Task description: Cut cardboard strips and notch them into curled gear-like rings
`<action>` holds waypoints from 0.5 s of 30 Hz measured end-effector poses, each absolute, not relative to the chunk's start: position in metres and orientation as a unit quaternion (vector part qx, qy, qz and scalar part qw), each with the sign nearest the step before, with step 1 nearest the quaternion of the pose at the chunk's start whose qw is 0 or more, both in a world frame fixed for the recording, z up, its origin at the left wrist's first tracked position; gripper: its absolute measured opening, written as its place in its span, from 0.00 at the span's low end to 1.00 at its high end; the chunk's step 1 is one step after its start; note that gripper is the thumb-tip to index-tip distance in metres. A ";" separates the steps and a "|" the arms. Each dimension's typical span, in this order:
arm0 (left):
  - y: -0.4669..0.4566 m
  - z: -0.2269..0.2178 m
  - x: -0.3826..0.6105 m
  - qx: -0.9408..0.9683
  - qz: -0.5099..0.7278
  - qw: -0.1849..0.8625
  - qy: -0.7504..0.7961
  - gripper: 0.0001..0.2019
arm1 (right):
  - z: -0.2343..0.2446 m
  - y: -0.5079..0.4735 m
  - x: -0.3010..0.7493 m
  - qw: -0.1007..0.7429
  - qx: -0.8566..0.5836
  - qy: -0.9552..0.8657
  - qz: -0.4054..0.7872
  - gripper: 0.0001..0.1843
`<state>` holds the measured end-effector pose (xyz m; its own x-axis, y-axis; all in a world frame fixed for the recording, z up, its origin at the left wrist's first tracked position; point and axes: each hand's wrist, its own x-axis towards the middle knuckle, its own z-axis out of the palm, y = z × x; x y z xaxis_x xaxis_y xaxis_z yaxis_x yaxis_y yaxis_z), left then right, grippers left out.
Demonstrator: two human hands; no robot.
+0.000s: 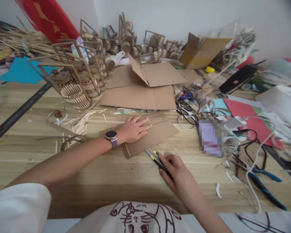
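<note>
My left hand [135, 129] lies flat with its fingers spread on a piece of brown cardboard [157, 134]. A watch sits on that wrist. In my right hand [173, 171] is a yellow and black utility knife [158, 163], gripped by its handle. Its blade points up and left, close to the front edge of the cardboard; whether it touches the edge I cannot tell. Small brown crumbs are scattered on the wood below that edge. Behind the hands lie larger folded cardboard sheets [138, 97].
Thin wooden sticks [81, 124] and bamboo lanterns [74, 92] stand to the left. An open cardboard box [205, 53] is at the back. Toward the right are cables, a blurred-out phone-like item [210, 137], red paper [247, 119] and blue-handled pliers [264, 187].
</note>
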<state>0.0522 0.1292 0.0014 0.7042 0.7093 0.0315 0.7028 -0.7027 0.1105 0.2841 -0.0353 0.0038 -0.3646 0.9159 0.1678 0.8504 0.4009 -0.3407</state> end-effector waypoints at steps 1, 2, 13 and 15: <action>0.129 0.001 0.052 0.922 0.036 0.046 0.383 0.24 | 0.004 -0.036 0.282 0.167 -0.535 -0.822 0.097 0.26; 0.129 0.001 0.052 0.922 0.037 0.046 0.384 0.24 | 0.003 -0.036 0.280 0.167 -0.533 -0.824 0.096 0.26; 0.130 0.001 0.052 0.920 0.034 0.048 0.386 0.24 | 0.006 -0.040 0.271 0.148 -0.505 -0.846 0.087 0.27; 0.130 0.001 0.052 0.920 0.034 0.047 0.387 0.24 | 0.007 -0.040 0.269 0.143 -0.502 -0.848 0.086 0.26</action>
